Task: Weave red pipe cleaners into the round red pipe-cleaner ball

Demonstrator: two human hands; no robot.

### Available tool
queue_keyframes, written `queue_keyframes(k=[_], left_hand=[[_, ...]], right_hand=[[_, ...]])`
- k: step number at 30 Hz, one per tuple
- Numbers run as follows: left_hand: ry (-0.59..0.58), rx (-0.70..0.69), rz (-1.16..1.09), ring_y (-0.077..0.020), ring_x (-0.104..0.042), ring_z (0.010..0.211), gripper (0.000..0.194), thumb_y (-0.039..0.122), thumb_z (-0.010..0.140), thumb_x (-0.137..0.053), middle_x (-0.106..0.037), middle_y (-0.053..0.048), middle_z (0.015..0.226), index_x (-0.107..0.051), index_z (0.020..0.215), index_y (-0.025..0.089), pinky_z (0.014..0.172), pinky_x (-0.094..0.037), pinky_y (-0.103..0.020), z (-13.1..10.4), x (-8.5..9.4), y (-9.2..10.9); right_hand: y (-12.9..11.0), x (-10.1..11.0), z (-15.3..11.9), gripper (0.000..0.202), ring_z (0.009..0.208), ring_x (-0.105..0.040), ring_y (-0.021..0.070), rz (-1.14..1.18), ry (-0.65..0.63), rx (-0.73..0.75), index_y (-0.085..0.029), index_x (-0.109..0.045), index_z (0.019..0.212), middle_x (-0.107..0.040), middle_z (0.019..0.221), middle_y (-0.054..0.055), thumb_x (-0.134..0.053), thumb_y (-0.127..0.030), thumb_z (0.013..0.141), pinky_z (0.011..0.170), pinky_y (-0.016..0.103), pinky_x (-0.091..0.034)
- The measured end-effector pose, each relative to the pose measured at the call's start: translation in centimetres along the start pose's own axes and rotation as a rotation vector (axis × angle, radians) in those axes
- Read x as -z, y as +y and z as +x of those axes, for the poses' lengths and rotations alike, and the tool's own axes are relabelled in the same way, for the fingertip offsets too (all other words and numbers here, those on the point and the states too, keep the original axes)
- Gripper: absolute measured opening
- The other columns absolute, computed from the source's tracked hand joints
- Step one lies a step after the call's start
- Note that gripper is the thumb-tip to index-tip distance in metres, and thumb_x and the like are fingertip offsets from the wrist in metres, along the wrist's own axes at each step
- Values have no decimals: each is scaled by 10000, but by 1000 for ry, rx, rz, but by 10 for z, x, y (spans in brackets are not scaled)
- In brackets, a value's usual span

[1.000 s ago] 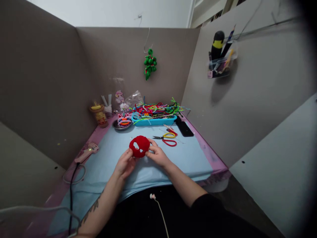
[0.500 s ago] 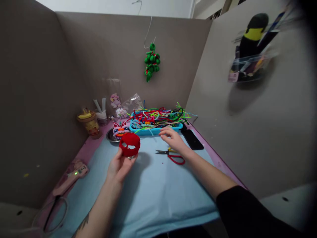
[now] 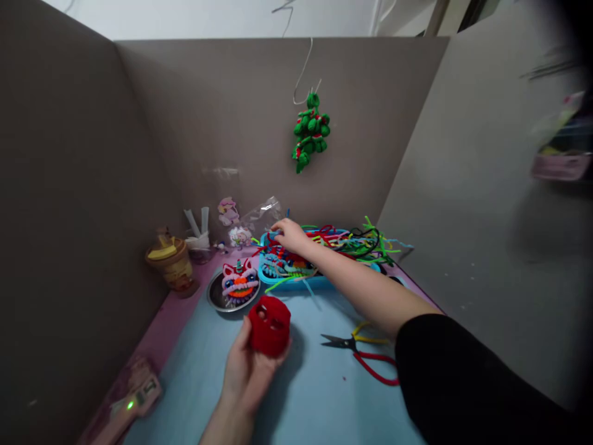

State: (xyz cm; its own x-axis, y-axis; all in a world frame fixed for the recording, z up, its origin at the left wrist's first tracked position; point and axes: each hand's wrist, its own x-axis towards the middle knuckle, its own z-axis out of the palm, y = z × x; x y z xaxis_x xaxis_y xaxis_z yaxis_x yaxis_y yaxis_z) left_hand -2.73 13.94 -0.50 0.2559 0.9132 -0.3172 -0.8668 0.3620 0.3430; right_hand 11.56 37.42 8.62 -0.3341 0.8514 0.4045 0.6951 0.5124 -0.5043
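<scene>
My left hand point(image 3: 248, 377) is closed round a red fuzzy mask-like piece point(image 3: 269, 330) with two eye holes, held above the blue cloth. My right hand point(image 3: 293, 236) hovers over the left part of a blue basket point(image 3: 296, 285) heaped with colourful pipe cleaners point(image 3: 359, 241). Its fingers are bent and slightly apart, with nothing visible between them. Just beyond the red piece, a pink pipe-cleaner animal head point(image 3: 239, 284) rests in a metal bowl point(image 3: 217, 303). Scissors point(image 3: 345, 342) with one red and one yellow handle lie spread beneath my right forearm.
A pink glue gun point(image 3: 139, 398) with a green light lies at the left edge. A brown cup point(image 3: 171, 266) and a clear bag point(image 3: 264, 215) stand at the back left. A green pipe-cleaner ornament point(image 3: 312, 133) hangs before grey partitions point(image 3: 222, 105).
My right hand has moved from in front of the basket to above its left part. The red piece has tilted in my left hand. The camera view has shifted.
</scene>
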Motion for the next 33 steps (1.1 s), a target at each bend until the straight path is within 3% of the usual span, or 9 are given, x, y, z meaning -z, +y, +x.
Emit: queue_keyframes(k=[5, 9, 12, 14, 19, 23, 29, 31, 33], left_hand=[[120, 23, -67, -240, -706, 954, 201, 338, 795, -702, -741, -43, 1088, -725, 989, 290, 861, -558, -411, -5, 6, -6], [167, 26, -71, -255, -711, 934, 211, 318, 814, -673, -738, -47, 1097, -718, 1019, 315, 821, -567, -430, -4, 9, -5], [205, -7, -117, -269, -709, 940, 229, 335, 830, -644, -746, -34, 1076, -712, 1047, 364, 813, -569, -450, -3, 13, -3], [201, -21, -146, -271, -707, 945, 243, 321, 833, -641, -750, -26, 1060, -709, 1054, 394, 830, -563, -461, -4, 16, -3], [170, -58, -106, -266, -690, 1014, 414, 154, 832, -624, -736, -25, 1094, -667, 1162, 401, 892, -545, -456, -9, 13, -8], [192, -90, -65, -246, -690, 1025, 626, -21, 795, -551, -724, -6, 1125, -620, 1229, 425, 875, -564, -401, -13, 3, -10], [247, -96, -14, -199, -721, 895, 737, -104, 772, -438, -727, -30, 1099, -562, 1309, 385, 764, -595, -319, -10, -9, -9], [296, -87, -26, -189, -725, 833, 728, -95, 787, -419, -737, -29, 1053, -543, 1328, 376, 743, -600, -326, -9, -11, -11], [332, -84, -36, -181, -723, 786, 714, -86, 799, -413, -742, -27, 1008, -535, 1335, 370, 733, -603, -334, -8, -13, -14]], right_hand=[[-2, -40, 28, 235, 937, -668, 242, -14, -85, 7, -173, -768, 868, -718, 959, 105, -648, -33, 723, 897, 337, -495], [0, -48, 29, 211, 831, -689, 200, 24, -168, 62, -216, -769, 853, -752, 865, 36, -659, -77, 739, 832, 303, -522], [16, -30, 26, 410, 916, -685, 174, 74, -150, 131, -248, -714, 1096, -727, 1112, 19, -665, -83, 724, 873, 282, -518], [38, -6, 28, 412, 994, -673, 181, 37, -28, 75, -228, -706, 1118, -711, 1158, 41, -597, -57, 760, 930, 308, -499], [109, 60, 28, 287, 909, -695, 212, -143, 54, -229, -178, -765, 826, -759, 873, 75, -580, 9, 711, 895, 335, -503], [142, 88, 18, 243, 773, -698, 212, -199, 31, -338, -145, -747, 674, -737, 710, 85, -622, 55, 617, 804, 310, -517], [128, 106, 7, 238, 635, -658, 140, -144, -50, -320, -152, -759, 765, -741, 704, 38, -601, 2, 676, 648, 229, -503], [110, 100, 5, 232, 672, -666, 130, -102, -100, -253, -176, -762, 818, -751, 759, 18, -605, -39, 714, 659, 214, -502], [89, 87, 4, 211, 746, -681, 145, -75, -180, -72, -191, -760, 861, -758, 819, 20, -602, -91, 763, 706, 227, -504]])
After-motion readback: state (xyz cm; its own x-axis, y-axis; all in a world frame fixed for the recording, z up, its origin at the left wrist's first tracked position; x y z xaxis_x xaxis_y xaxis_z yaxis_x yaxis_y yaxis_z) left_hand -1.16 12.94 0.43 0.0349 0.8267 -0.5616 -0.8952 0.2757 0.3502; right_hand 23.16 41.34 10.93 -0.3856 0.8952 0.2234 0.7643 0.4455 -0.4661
